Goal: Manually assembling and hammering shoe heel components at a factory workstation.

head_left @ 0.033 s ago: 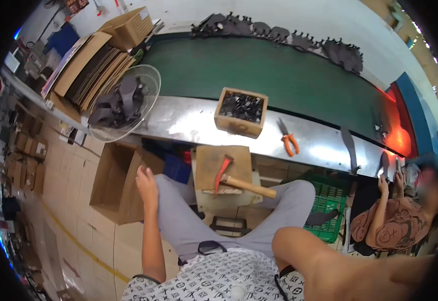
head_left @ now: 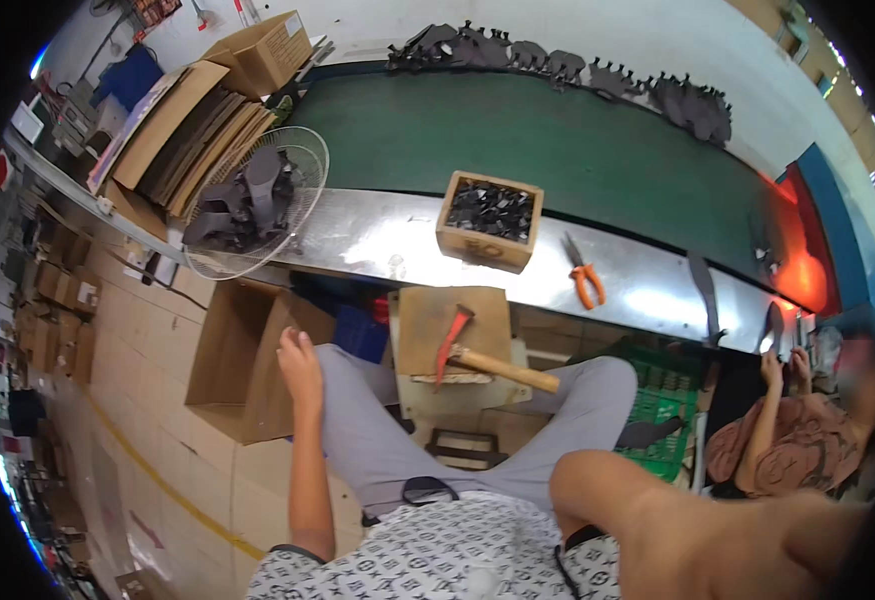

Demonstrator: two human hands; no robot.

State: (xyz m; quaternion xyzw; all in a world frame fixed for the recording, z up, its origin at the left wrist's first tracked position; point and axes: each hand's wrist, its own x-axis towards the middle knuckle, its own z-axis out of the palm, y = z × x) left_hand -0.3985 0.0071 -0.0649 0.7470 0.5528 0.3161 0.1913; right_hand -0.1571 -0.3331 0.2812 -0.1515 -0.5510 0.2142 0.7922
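Beside my left knee rests my left hand [head_left: 302, 368], empty, with its fingers loosely extended. My bare right arm [head_left: 647, 520] bends up toward the lower right edge, and its hand is out of sight. Between my knees stands a low block with a tan top [head_left: 419, 330]. A hammer [head_left: 507, 369] with a red head and wooden handle lies across it, the handle end pointing at my right thigh. Past the block, on the metal ledge, sit a wooden box [head_left: 482, 252] of small black pieces and orange-handled pliers [head_left: 585, 285].
A wire basket [head_left: 324, 165] of dark grey parts stands at the left by stacked cardboard [head_left: 172, 135]. An open carton [head_left: 272, 385] is beside my left hand. Behind the ledge runs a green conveyor belt [head_left: 387, 130]. A green crate [head_left: 669, 395] and a co-worker's hands [head_left: 772, 370] are at right.
The whole view has shifted slightly, so things appear a little further right. My left hand, the hammer and the other things keep their places.
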